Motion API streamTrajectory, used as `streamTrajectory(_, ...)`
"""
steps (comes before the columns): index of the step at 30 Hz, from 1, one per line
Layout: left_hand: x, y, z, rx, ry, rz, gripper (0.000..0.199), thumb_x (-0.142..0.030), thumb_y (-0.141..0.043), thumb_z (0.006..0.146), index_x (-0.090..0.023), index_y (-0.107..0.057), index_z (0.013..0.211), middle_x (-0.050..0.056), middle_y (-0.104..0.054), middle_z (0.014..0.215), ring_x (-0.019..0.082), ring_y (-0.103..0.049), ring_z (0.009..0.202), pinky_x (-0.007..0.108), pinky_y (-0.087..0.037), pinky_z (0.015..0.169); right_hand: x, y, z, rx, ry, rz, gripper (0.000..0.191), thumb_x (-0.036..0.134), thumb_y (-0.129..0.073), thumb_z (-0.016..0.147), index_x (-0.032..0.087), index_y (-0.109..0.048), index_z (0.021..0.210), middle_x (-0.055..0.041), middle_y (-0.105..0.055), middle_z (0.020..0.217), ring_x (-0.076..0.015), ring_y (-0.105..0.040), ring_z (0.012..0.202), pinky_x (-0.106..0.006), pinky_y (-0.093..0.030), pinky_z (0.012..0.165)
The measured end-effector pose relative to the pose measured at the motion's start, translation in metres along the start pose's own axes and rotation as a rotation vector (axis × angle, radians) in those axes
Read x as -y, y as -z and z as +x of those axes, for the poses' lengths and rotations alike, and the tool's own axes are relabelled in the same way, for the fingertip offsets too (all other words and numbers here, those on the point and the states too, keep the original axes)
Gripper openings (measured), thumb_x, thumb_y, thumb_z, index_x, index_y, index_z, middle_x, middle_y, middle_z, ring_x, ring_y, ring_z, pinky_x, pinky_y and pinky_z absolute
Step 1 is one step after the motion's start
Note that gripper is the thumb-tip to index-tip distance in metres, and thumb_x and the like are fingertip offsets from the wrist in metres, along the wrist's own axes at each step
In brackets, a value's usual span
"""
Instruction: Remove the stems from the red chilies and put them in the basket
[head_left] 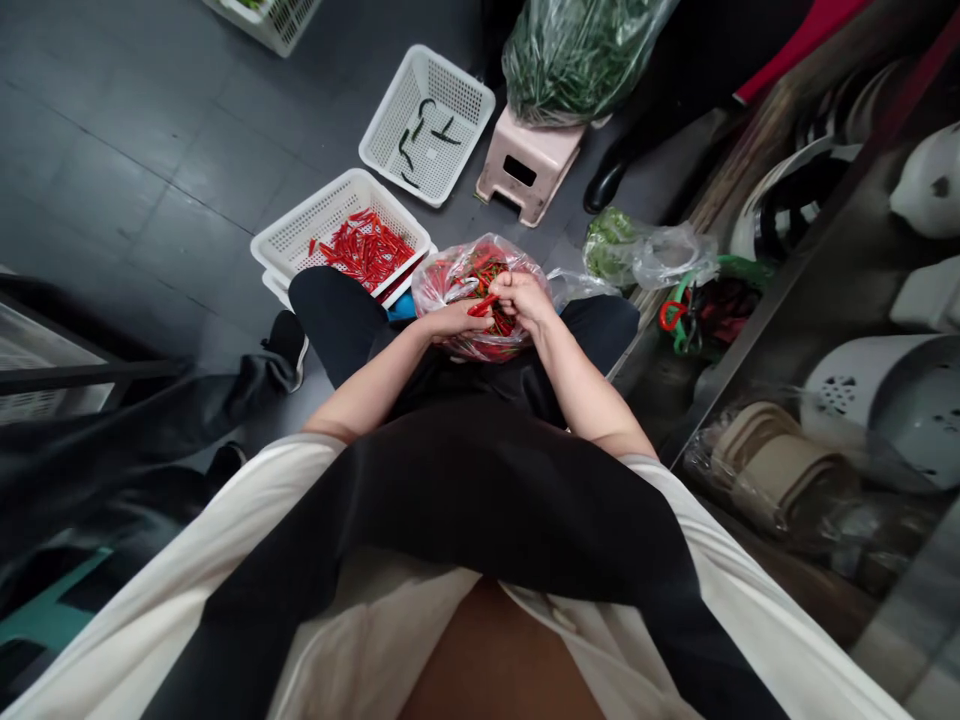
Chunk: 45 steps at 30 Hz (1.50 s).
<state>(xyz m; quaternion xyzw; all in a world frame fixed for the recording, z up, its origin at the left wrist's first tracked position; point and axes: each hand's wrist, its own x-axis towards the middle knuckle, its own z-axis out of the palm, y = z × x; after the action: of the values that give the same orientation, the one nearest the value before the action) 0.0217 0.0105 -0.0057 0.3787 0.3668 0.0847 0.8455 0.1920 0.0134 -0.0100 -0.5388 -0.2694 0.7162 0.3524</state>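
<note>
A clear plastic bag [435, 285] full of red chilies rests on my lap between my knees. Over its opening, my left hand [457, 318] is closed on red chilies whose ends stick out past the fingertips. My right hand [519, 297] pinches a red chili [484, 305] at the same spot, close beside the left fingers. Beyond my left knee, a white basket [289, 232] holds a heap of loose red chilies [367, 248].
Farther off are a white basket [382, 120] with several green chilies and a pink stool [525, 165] bearing a bag of green chilies [581, 60]. Shelves with bowls [855, 400] line the right. A person's shoe [287, 345] is at left, a black boot [611, 180] ahead.
</note>
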Motion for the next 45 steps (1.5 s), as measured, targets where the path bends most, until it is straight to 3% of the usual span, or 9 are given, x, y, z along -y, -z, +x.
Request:
streamTrajectory(4,0.001,0.006,0.000,-0.024,0.007,-0.209,0.028,-0.026,-0.076,0.074,-0.016,-0.050,0.073,-0.004,-0.047,0.056,0.004,-0.039,0.043,0.016,-0.028,0.042,-0.002,-0.001,-0.001,0.034,-0.120,0.203,0.030,0.022,-0.072,0.074,0.019,-0.043,0.068,0.0067,-0.047,0.056,-0.0020,-0.021,0.041,-0.015,-0.013,0.036)
streamTrajectory(7,-0.001,0.009,-0.001,-0.176,-0.018,-0.492,0.024,-0.033,-0.069,0.081,-0.016,-0.052,0.078,0.003,-0.064,0.071,0.010,-0.062,0.062,0.021,-0.048,0.060,-0.011,0.000,-0.007,-0.107,-0.089,0.170,0.031,0.032,-0.073,0.076,0.020,-0.045,0.072,0.0082,-0.046,0.055,-0.0028,-0.024,0.039,-0.015,-0.014,0.036)
streamTrajectory(10,-0.005,0.008,-0.002,-0.289,-0.061,-0.643,0.025,-0.042,-0.060,0.087,-0.017,-0.055,0.083,0.006,-0.072,0.089,0.016,-0.069,0.088,0.030,-0.052,0.078,-0.022,-0.002,-0.016,-0.263,0.007,0.019,0.030,0.037,-0.076,0.073,0.021,-0.051,0.075,0.0084,-0.047,0.053,-0.0037,-0.027,0.040,-0.016,-0.016,0.036)
streamTrajectory(19,-0.008,-0.005,0.009,-0.430,-0.151,-0.582,0.034,-0.049,-0.051,0.091,-0.017,-0.061,0.089,0.009,-0.071,0.095,0.019,-0.068,0.087,0.025,-0.049,0.063,-0.023,-0.038,-0.020,-0.090,0.213,-0.272,0.023,0.033,-0.069,0.072,0.019,-0.056,0.060,0.0029,-0.052,0.058,-0.0113,-0.047,0.060,-0.023,-0.038,0.058)
streamTrajectory(26,-0.010,0.001,0.016,-0.414,-0.083,-0.522,0.032,-0.045,-0.055,0.090,-0.015,-0.061,0.082,0.007,-0.070,0.083,0.016,-0.066,0.074,0.026,-0.049,0.063,-0.017,-0.030,-0.018,-0.059,0.362,-0.562,0.014,0.022,-0.067,0.072,0.020,-0.056,0.063,0.0007,-0.059,0.068,-0.0157,-0.051,0.070,-0.028,-0.043,0.071)
streamTrajectory(29,-0.017,0.014,0.021,-0.466,-0.091,-0.405,0.026,-0.040,-0.058,0.088,-0.016,-0.059,0.079,0.004,-0.066,0.073,0.014,-0.062,0.067,0.026,-0.048,0.063,-0.020,-0.013,-0.011,-0.066,0.241,-0.360,0.020,0.032,-0.069,0.077,0.020,-0.056,0.067,0.0003,-0.061,0.068,-0.0137,-0.051,0.065,-0.025,-0.044,0.064)
streamTrajectory(34,-0.022,0.028,0.026,-0.718,-0.240,-0.063,0.010,-0.024,-0.067,0.080,-0.016,-0.061,0.080,-0.001,-0.059,0.066,0.013,-0.059,0.069,0.021,-0.044,0.064,-0.023,0.017,-0.002,-0.110,-0.115,0.117,0.029,0.050,-0.058,0.088,0.021,-0.058,0.082,-0.0027,-0.066,0.074,-0.0129,-0.054,0.060,-0.024,-0.045,0.056)
streamTrajectory(40,-0.011,-0.001,0.034,-0.542,-0.051,0.030,0.012,-0.022,-0.069,0.080,-0.015,-0.061,0.086,0.001,-0.061,0.066,0.013,-0.060,0.062,0.022,-0.045,0.059,-0.020,0.001,0.005,-0.067,-0.013,0.078,0.037,0.058,-0.047,0.092,0.025,-0.062,0.099,-0.0032,-0.069,0.094,-0.0158,-0.060,0.077,-0.030,-0.048,0.066)
streamTrajectory(45,-0.027,-0.005,0.030,-0.423,0.024,-0.098,0.020,-0.025,-0.071,0.082,-0.016,-0.057,0.092,0.000,-0.060,0.060,0.008,-0.055,0.049,0.017,-0.040,0.048,-0.010,-0.012,0.021,-0.204,0.230,-0.334,0.046,0.063,-0.048,0.090,0.021,-0.065,0.094,-0.0044,-0.065,0.083,-0.0183,-0.059,0.082,-0.028,-0.046,0.070)
